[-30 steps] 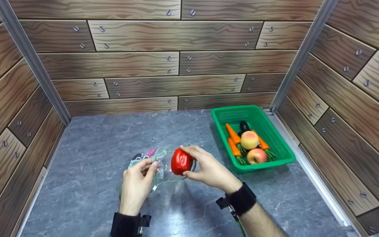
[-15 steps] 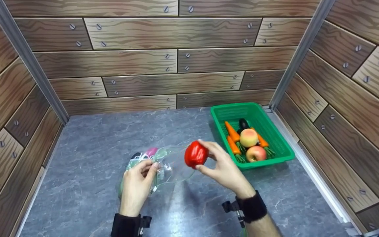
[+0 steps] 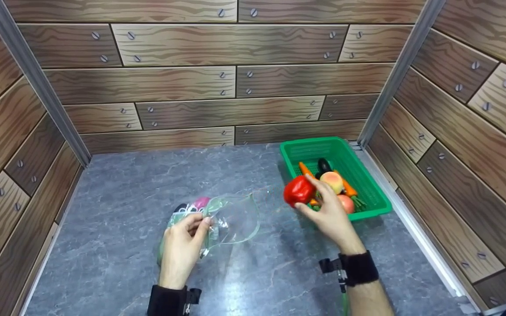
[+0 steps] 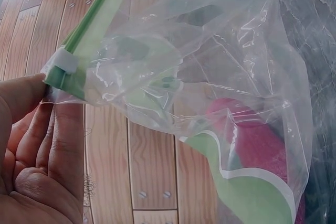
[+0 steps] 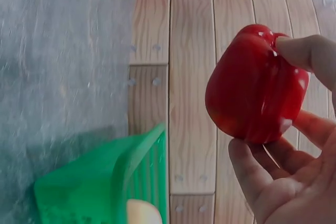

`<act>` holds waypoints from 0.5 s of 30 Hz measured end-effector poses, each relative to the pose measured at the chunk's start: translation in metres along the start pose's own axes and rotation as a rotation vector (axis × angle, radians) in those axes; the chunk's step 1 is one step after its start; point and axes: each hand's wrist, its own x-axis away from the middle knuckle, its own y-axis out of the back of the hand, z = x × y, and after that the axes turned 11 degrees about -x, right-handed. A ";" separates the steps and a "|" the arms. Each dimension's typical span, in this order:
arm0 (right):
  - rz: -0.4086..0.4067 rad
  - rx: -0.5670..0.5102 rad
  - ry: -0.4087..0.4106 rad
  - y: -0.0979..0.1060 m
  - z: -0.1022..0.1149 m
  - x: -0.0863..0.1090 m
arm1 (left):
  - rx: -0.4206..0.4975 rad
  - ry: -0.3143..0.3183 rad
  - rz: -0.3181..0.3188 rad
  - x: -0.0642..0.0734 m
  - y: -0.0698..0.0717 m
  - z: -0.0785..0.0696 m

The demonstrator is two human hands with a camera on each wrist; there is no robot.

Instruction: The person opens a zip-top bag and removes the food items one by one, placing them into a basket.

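Observation:
A glossy red bell pepper is gripped between the thumb and fingers of my right hand, held close by the near left side of the green basket. In the right wrist view the bell pepper fills the grasp, with the basket's rim below and to the left. My left hand pinches the edge of a clear zip bag with green trim, whose mouth gapes toward the right. The left wrist view shows the bag's white slider at the fingertips and a pink item inside the bag.
The basket holds orange carrots, a dark eggplant, a yellow-red peach and an apple partly hidden by my right hand. Wood-patterned walls enclose the grey marbled table at the back and both sides.
My right hand has carried the bell pepper rightward, from over the bag's mouth to beside the basket. The left hand stays in place, pinching the bag.

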 end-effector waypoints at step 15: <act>-0.117 0.147 -0.158 0.047 -0.040 -0.006 | 0.034 0.018 0.020 0.000 0.002 0.001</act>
